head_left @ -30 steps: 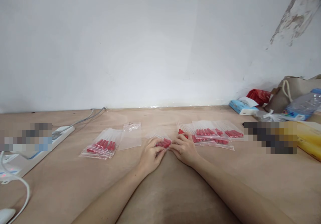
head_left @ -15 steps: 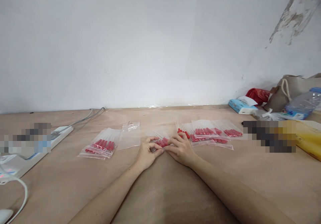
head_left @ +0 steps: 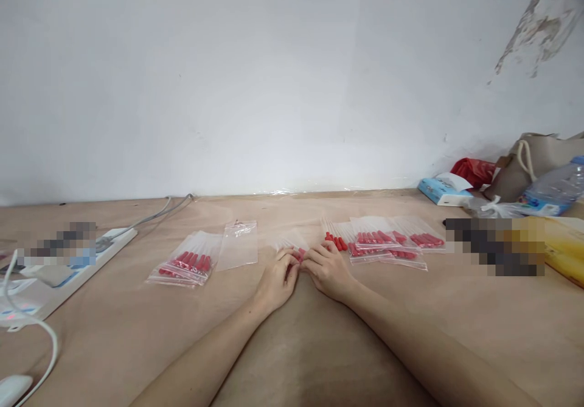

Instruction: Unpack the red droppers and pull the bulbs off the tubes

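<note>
The left hand (head_left: 277, 278) and right hand (head_left: 329, 270) meet in front of the person, fingertips drawn together, each looking pinched on the near edge of a small clear bag (head_left: 288, 239). The bag lies flat just beyond the fingers, its length running away toward the wall (head_left: 274, 90), red tips (head_left: 301, 253) at the near end. Neither hand is clearly nearer; knuckles hide much of that edge.

Left hand (head_left: 277, 278): we pinch with bent fingers.
Right hand (head_left: 329, 271): we pinch, close beside it.
Arms (head_left: 207, 346): ours slant inward, near to far.
</note>
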Demonstrator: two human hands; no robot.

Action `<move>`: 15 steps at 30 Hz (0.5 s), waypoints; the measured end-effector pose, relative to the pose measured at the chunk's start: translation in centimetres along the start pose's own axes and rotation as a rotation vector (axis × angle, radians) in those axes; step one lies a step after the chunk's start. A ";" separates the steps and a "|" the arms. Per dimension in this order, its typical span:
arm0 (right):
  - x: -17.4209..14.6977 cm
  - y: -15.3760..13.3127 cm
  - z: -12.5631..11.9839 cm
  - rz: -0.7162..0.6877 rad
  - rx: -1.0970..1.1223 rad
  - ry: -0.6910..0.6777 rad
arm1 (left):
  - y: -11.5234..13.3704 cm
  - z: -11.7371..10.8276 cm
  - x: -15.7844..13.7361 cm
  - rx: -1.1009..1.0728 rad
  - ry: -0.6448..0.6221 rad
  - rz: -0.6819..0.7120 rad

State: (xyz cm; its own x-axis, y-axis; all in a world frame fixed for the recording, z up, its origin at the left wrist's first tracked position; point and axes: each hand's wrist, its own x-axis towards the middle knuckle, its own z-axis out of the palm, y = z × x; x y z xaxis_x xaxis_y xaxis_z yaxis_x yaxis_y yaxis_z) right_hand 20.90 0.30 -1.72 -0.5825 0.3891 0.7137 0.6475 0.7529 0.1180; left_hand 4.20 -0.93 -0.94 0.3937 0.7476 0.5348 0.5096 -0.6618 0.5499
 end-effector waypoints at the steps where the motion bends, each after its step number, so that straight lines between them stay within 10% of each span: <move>1: 0.0 -0.1 0.1 0.000 0.006 0.001 | 0.1 0.1 0.0 -0.001 0.001 -0.006; 10: -0.2 -0.3 -1.4 0.067 0.214 -0.098 | -0.7 -1.1 0.0 0.036 0.174 -0.176; 15: -1.1 1.3 -3.7 0.245 0.682 -0.229 | -1.1 -2.4 -0.1 0.085 -0.066 -0.098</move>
State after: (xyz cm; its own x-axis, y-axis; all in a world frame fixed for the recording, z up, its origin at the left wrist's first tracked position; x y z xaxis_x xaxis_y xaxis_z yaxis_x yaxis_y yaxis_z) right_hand 24.24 -1.08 0.20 -0.5966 0.6322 0.4944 0.3675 0.7629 -0.5319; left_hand 1.74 -0.45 -0.04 0.3867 0.8123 0.4367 0.6100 -0.5804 0.5394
